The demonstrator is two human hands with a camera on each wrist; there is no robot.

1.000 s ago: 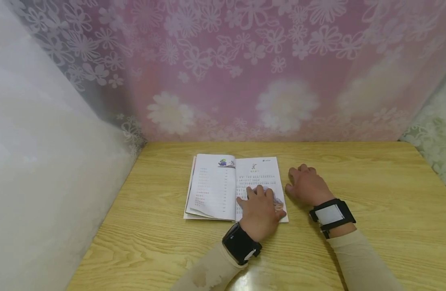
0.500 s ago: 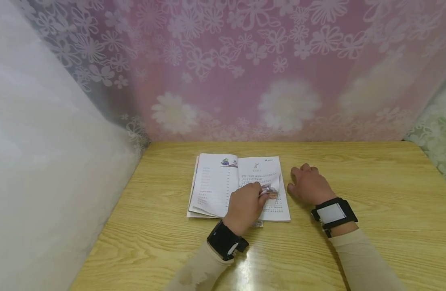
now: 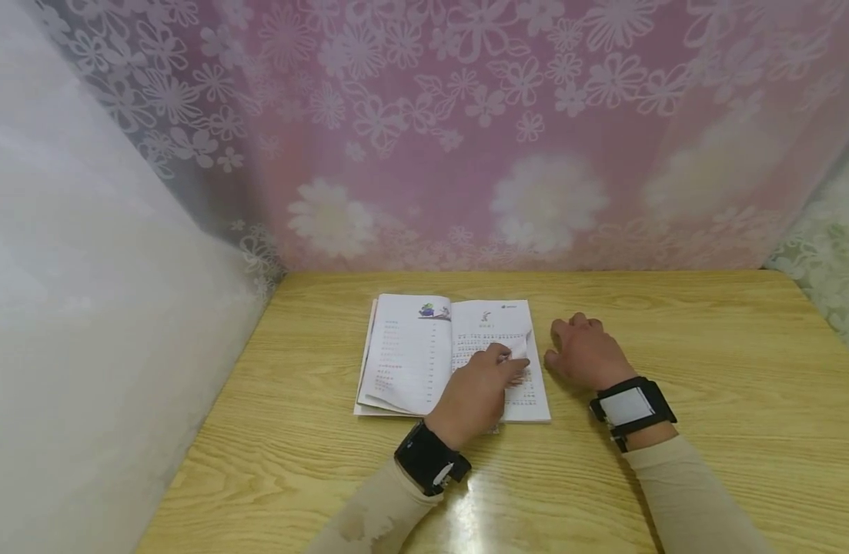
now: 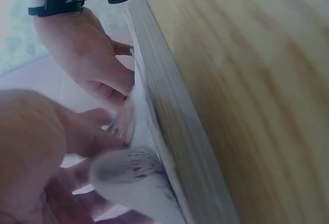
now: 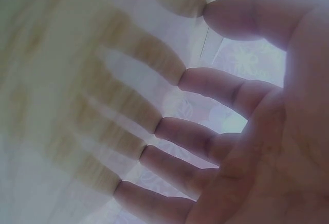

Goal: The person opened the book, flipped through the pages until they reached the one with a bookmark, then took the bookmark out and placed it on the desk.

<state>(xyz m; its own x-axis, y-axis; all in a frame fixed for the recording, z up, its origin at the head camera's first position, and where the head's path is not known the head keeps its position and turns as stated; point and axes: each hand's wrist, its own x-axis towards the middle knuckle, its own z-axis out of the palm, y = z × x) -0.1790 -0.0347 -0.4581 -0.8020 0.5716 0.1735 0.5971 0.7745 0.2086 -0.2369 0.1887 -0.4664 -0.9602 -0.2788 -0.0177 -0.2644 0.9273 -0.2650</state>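
Note:
An open book [image 3: 412, 358] with printed text and small colour pictures lies on the wooden table. My left hand [image 3: 474, 391] is over its right half and pinches a right-hand page [image 3: 519, 348] between thumb and fingers. That page is bent up, and in the left wrist view its paper [image 4: 136, 175] curls into a loop beside the fingers. Just right of the book, my right hand [image 3: 589, 355] rests its spread, slightly bent fingertips on the table. It holds nothing, as the right wrist view shows, with the fingertips [image 5: 193, 80] on the shiny surface.
The table [image 3: 279, 462] has a light wood grain. A pink flowered cloth [image 3: 424, 177] hangs along its back edge, and a pale wall-like sheet [image 3: 119, 292] runs down the left side. Each wrist wears a black strapped device [image 3: 632, 408].
My left hand has shifted left from lying spread on the right page to gripping that page, which is now bent up. Its fingers have since turned slightly rightward. The right hand stays put.

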